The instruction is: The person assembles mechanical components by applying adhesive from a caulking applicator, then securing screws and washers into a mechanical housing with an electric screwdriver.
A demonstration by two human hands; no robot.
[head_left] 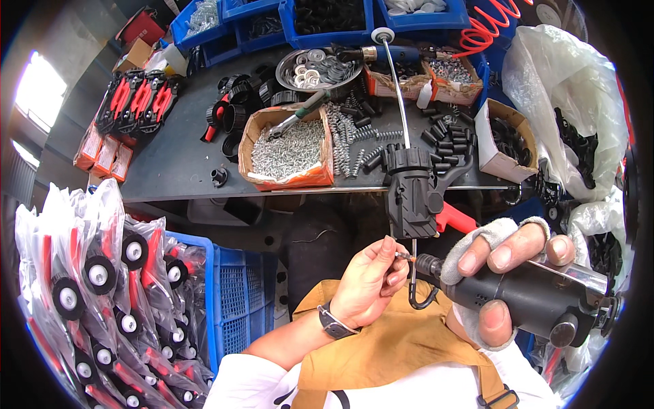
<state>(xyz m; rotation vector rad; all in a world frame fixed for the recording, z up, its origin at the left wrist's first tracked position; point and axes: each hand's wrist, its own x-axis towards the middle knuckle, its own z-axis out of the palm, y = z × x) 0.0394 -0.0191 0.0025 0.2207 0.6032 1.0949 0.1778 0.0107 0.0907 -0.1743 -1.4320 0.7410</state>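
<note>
My right hand (507, 273), in a grey glove with bare fingertips, is wrapped around a black power screwdriver (524, 300) pointing left. At the screwdriver's tip, my left hand (373, 276) pinches a small screw (403, 257) between thumb and fingers. Just above both hands is a black tool body (412, 204) with a red trigger (455, 219), looking like part of a caulking gun. A long metal rod (398, 88) runs through it, with a round disc (383, 34) at its far end and a black hook (424, 300) at the near end.
On the dark workbench (170, 163) stand a box of screws (289, 153) with a ratchet wrench (300, 114), a bowl of metal discs (317, 68), loose springs (344, 133) and black sleeves (446, 144). A blue crate (242, 286) of bagged guns (102, 293) is at left.
</note>
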